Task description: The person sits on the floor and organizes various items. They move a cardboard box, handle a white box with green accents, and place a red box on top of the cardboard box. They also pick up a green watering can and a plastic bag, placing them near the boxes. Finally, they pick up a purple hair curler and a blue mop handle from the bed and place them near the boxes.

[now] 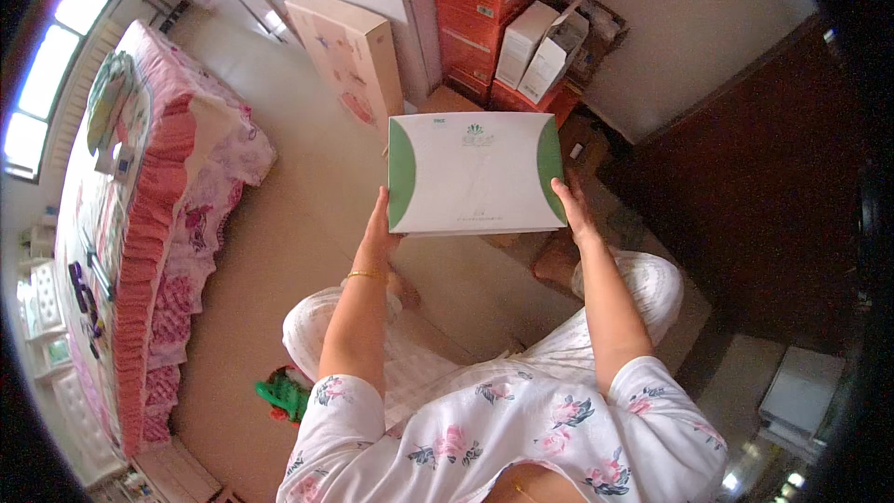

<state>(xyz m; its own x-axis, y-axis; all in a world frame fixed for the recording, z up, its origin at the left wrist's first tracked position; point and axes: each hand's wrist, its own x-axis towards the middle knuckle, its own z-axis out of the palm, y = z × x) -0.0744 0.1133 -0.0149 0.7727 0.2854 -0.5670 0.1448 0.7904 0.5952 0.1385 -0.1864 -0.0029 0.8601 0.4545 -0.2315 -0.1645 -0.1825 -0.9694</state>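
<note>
A flat white cardboard box [478, 178] with curved green ends and a lotus mark is held up level in front of me, above the floor. My left hand [382, 223] grips its left side near the lower corner, the thumb up along the edge and the other fingers hidden behind or under it. On the opposite side my right hand [574, 208] holds the right edge, its thumb on the green end. The box looks closed, and what it holds cannot be seen.
Left is a bed with a frilled pink cover [157, 223]. Ahead stand a tall beige carton [349, 56], stacked orange boxes [466, 7] and two white boxes [525, 45]. A green and red item [285, 395] lies on the floor. Dark brown surface [726, 202] at right.
</note>
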